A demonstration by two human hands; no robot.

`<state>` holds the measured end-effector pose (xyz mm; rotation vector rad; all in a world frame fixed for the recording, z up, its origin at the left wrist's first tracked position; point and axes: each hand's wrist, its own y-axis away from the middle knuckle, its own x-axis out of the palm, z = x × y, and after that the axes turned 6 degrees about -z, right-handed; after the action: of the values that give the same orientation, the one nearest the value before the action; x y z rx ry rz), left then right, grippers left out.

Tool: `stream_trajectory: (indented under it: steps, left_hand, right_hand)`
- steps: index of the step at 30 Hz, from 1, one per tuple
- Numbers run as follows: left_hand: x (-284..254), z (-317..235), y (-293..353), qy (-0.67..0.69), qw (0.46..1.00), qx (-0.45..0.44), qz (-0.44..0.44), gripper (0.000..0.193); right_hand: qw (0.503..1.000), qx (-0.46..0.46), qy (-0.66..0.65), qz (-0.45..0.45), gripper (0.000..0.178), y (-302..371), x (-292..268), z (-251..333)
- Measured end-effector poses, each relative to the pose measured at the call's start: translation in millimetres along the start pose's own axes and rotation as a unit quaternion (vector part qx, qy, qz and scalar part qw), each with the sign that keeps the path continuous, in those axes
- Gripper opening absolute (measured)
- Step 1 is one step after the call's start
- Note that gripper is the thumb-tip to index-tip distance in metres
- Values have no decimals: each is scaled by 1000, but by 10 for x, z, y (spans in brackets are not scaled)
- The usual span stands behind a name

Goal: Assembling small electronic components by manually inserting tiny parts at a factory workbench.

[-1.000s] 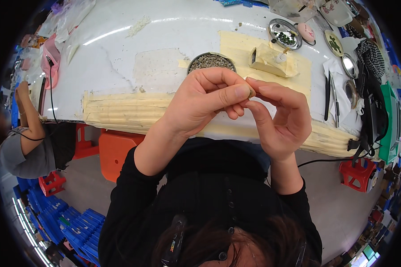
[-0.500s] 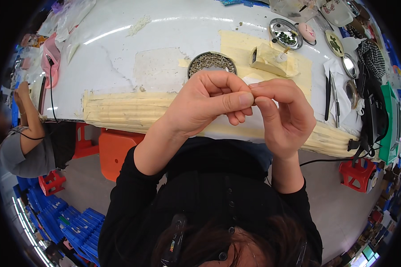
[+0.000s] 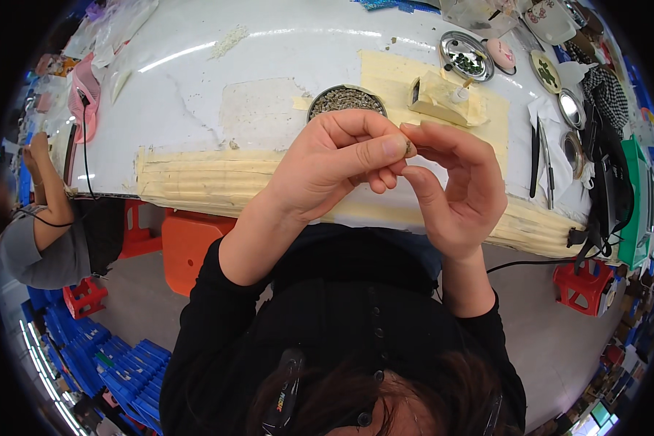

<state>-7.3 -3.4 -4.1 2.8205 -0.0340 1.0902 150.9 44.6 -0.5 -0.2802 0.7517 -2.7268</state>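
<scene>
Both hands are raised together above the table's front edge. My left hand [image 3: 334, 163] pinches a tiny brownish piece [image 3: 409, 149] between thumb and forefinger. The fingertips of my right hand [image 3: 458, 189] meet the same piece from the right, its other fingers curled. Just behind the hands, a round tin [image 3: 345, 102] of small greyish grains stands on the white table [image 3: 269, 58]. What the piece is cannot be made out.
A yellowish block with a small bottle [image 3: 443, 98] and a metal dish of dark green bits [image 3: 466, 57] stand at the back right; tweezers [image 3: 534, 156] lie to the right. Another person [image 3: 43, 225] sits at the left. An orange stool [image 3: 189, 243] stands under the table.
The hands stay together at the same spot. The fingers of my right hand have shifted slightly around the small piece.
</scene>
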Motion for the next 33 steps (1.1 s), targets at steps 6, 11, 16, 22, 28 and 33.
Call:
stream_trajectory:
  steps: [6,11,16,22,28,33]
  left_hand:
    - [-12,9,5,-6,1000,5,-1,12]
    - [-47,21,-13,23,1000,6,16,13]
    - [26,-5,7,-17,1000,-1,-18,12]
    - [22,-7,9,-30,999,2,15,13]
    - [-23,16,-10,40,999,1,-3,14]
    - [-44,11,0,6,1000,3,22,14]
  right_hand:
    - [992,-81,70,71,25,-97,-84,-31]
    - [989,-111,84,54,23,-41,-86,-84]
    - [999,-13,-3,35,18,-32,-63,-25]
    - [998,5,5,62,15,-68,-131,-19]
    - [965,-205,164,22,16,-37,-19,-82]
    - [985,-132,107,23,16,-42,-47,-76]
